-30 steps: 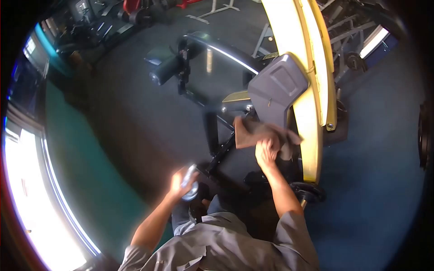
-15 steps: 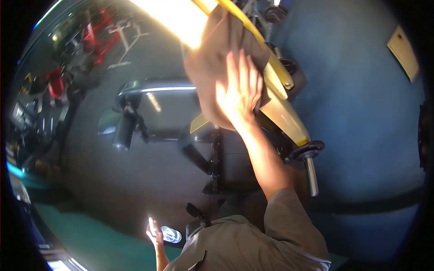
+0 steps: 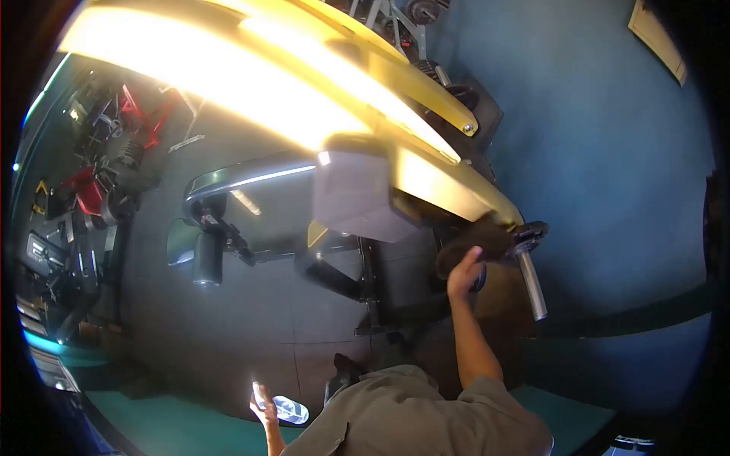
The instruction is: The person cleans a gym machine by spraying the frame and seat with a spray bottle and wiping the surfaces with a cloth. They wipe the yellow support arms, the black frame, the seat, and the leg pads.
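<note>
My right hand [image 3: 465, 275] is closed around a dark brown cloth [image 3: 487, 242]. The cloth bunches against the lower end of a yellow machine arm [image 3: 449, 186], beside a metal weight peg [image 3: 532, 285]. At the lower left, my left hand [image 3: 266, 415] grips a spray bottle [image 3: 291, 410] with a white top and a clear body, held low by my side. Left of the cloth, the machine's grey pad [image 3: 353, 194] is uncovered. Strong glare washes out much of the yellow frame above it.
A black padded bench part [image 3: 255, 171] with a roller [image 3: 207, 260] extends left of the pad. Red gym machines [image 3: 87, 190] and other equipment stand at the far left. A blue wall [image 3: 601, 190] rises on the right. Dark tiled floor [image 3: 258, 327] lies below.
My right hand has moved from lying flat on the cloth over the pad, down and right to the yellow arm's end, taking the cloth along. My left hand still holds the spray bottle.
</note>
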Available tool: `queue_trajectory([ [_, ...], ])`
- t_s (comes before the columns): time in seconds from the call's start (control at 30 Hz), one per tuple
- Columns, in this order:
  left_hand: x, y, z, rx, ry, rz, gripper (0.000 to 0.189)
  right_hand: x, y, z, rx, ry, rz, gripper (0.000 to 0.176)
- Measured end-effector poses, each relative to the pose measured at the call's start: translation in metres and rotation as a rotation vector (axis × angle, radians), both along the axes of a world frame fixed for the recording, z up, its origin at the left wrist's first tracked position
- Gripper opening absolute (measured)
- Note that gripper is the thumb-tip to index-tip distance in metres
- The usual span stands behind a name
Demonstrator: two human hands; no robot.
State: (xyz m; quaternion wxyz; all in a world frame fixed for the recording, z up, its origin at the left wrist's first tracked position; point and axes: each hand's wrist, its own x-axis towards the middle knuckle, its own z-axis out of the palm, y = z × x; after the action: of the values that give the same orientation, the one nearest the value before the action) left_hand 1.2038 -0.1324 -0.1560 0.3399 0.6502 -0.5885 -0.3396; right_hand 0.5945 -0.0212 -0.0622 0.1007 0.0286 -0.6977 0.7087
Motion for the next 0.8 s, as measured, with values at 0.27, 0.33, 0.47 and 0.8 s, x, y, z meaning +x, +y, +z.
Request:
queue_trajectory([
  [0.27, -0.095, 0.038, 0.01, 0.1, 0.092, -0.181, 0.034, -0.025, -0.043, 0.029, 0.701, 0.634, 0.517, 0.034],
  [0.33, -0.126, 0.049, 0.031, 0.239, 0.172, 0.001, 0.033, -0.061, -0.033, 0.027, 0.765, 0.266, 0.627, 0.034],
  [0.47, -0.154, 0.054, 0.049, 0.176, 0.074, -0.162, 0.038, -0.114, -0.03, -0.064, 0.876, 0.664, 0.425, 0.031],
  [0.8, -0.191, 0.031, 0.073, 0.135, -0.051, -0.51, 0.022, -0.096, 0.005, -0.041, 0.436, 0.201, 0.576, 0.03],
])
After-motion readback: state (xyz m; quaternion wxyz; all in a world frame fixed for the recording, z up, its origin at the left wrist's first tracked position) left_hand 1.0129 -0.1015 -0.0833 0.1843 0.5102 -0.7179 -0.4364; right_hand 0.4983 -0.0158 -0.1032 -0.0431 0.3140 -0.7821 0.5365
